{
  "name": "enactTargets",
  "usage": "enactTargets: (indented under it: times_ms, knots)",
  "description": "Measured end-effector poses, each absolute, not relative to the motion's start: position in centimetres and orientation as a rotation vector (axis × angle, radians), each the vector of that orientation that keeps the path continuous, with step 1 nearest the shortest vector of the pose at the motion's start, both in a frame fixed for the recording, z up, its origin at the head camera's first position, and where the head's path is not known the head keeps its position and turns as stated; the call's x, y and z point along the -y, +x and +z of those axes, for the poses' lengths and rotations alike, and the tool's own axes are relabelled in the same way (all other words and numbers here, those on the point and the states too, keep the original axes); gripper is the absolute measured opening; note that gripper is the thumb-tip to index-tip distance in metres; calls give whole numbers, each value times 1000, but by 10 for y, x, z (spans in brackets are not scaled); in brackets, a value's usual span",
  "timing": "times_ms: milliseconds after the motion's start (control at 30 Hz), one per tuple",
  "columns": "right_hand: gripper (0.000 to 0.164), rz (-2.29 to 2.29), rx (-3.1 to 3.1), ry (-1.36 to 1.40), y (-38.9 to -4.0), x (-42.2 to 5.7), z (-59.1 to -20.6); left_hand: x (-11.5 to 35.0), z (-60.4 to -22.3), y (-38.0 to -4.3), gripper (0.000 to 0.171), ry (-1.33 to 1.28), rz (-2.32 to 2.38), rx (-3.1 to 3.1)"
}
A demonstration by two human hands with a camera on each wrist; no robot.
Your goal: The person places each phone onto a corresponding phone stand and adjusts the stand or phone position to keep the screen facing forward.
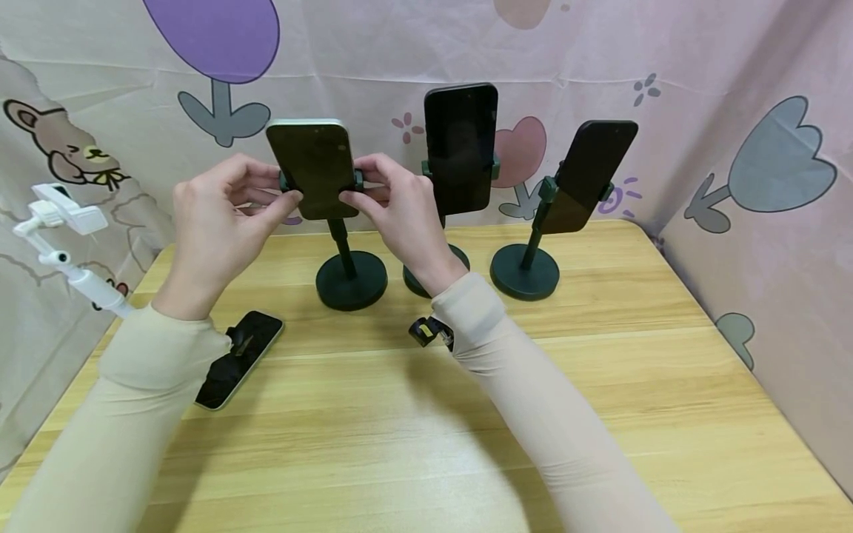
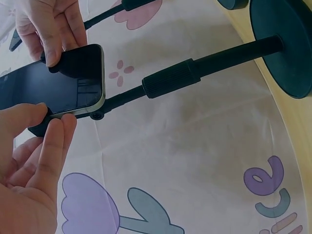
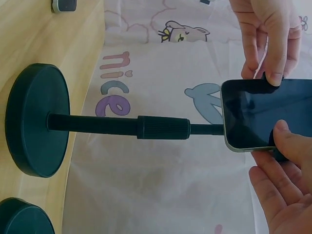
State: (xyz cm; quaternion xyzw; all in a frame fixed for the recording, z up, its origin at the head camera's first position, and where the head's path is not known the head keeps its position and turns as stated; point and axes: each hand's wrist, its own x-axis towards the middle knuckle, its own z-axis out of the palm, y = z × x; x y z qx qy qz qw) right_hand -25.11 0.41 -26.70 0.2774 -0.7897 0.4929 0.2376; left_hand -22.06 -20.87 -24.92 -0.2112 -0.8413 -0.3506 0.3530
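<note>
A phone (image 1: 315, 163) with a dark screen and pale edge sits tilted back in the clamp of a dark green phone stand (image 1: 351, 283). My left hand (image 1: 223, 215) pinches the clamp's left arm, its thumb lying over the front edge of the phone. On the opposite side my right hand (image 1: 408, 215) pinches the right clamp arm (image 1: 358, 179), thumb also in front. Both wrist views show the thumbs on the screen side and the other fingers at the side and behind. In the right wrist view the stand's ribbed collar (image 3: 163, 127) shows on its post.
Two more green stands hold phones, a middle phone (image 1: 461, 148) and a right phone (image 1: 586, 178). Another phone (image 1: 243, 359) lies on the wooden table (image 1: 373, 444) beside my left sleeve. A white holder (image 1: 73, 252) stands at the left, and a printed cloth (image 1: 346, 44) hangs behind.
</note>
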Motion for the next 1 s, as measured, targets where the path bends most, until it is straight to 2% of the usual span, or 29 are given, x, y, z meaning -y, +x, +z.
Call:
enactTargets:
  times_ms: [1000]
  knots:
    - [35, 1336, 2192, 740, -255, 3, -266, 215, -252, -223, 30, -477, -952, 2215]
